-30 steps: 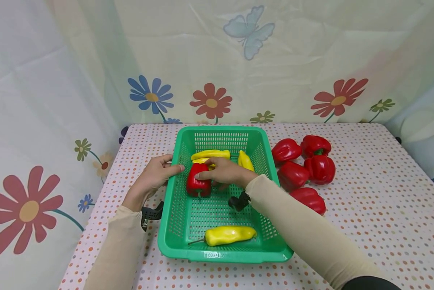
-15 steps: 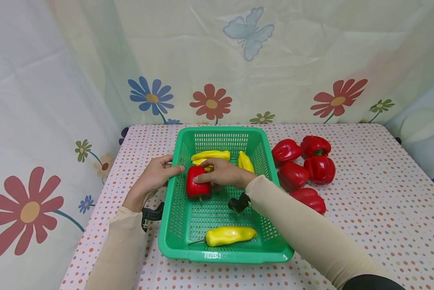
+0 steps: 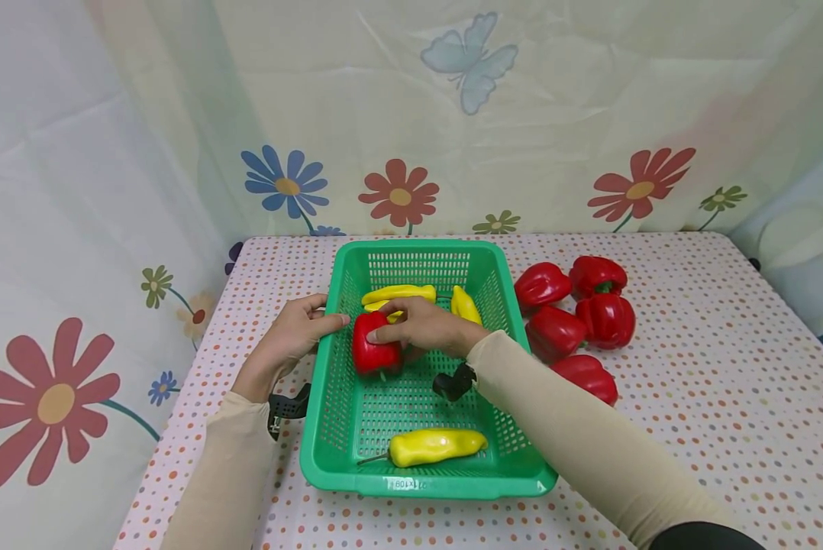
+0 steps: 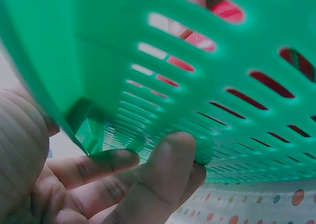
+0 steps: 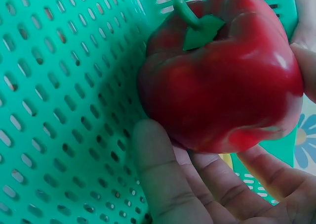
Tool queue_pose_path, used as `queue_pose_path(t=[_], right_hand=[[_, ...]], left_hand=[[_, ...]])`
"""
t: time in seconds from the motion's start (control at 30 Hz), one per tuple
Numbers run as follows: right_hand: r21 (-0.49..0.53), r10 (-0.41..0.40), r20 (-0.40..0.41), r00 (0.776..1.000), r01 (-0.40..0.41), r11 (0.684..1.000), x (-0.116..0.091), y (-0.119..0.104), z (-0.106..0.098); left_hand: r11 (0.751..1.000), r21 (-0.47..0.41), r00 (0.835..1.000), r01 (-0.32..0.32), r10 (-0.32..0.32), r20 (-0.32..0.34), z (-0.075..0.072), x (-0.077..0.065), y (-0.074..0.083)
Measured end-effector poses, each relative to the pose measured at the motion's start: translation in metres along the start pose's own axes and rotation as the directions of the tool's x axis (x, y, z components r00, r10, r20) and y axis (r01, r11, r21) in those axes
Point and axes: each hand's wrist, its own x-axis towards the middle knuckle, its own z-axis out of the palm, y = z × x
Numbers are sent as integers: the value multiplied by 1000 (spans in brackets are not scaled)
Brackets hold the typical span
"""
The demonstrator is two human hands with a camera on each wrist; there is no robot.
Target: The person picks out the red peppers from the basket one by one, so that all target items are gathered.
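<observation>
My left hand (image 3: 289,338) holds the left rim of the green plastic basket (image 3: 312,428). Its thumb lies over the rim, and in the left wrist view its fingers (image 4: 168,169) are against the slotted outer wall. Inside the basket, my right hand (image 3: 430,327) grips a red bell pepper (image 3: 367,356) near the left wall. The pepper's green stem (image 5: 187,16) shows in the right wrist view, with fingers (image 5: 163,169) under and beside the fruit. Yellow long peppers (image 3: 399,292) lie behind this hand, partly covered by it.
Another yellow pepper (image 3: 437,447) lies at the basket's near end, and one (image 3: 465,305) leans by the right wall. Several red bell peppers (image 3: 605,321) sit on the dotted tablecloth (image 3: 714,367) right of the basket. A flowered curtain (image 3: 556,107) hangs behind.
The red bell pepper in my right hand has tipped and shifted slightly toward the near side, its stem turning a little right. My left hand keeps its place on the rim.
</observation>
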Motion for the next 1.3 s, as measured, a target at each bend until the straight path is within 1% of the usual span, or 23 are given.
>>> queue_pose_path(t=[0.2,0.37,0.47,0.7,0.87,1.0,1.3], right_hand=[[3,-18,-2,1000,18,1000,-2,-1,-4],[26,-20,-36,999,21,999,-7,-1,-10],[38,-22,-44,999,23,999,-9,-2,-15],[40,-21,-60,998,23,999,-22,-11,-24],[45,-30,-52,998,32,998,-28,-13,-27],[28,-31,-57,998,32,999,-36,-15,-30],[-5,-65,-104,992,65,998,-58,-17,-43]], left_hand=[[1000,1,1000,2,-2,-8,0,0,0],[1000,6,1000,-2,2,1,2,-1,1],[1000,7,1000,-5,5,3,2,-1,1],[1000,1,1000,-9,9,-1,3,-2,2],[1000,0,1000,-20,20,6,1,-2,0],[1000,4,1000,-18,18,3,0,-2,0],[1000,6,1000,-13,13,3,0,-2,2]])
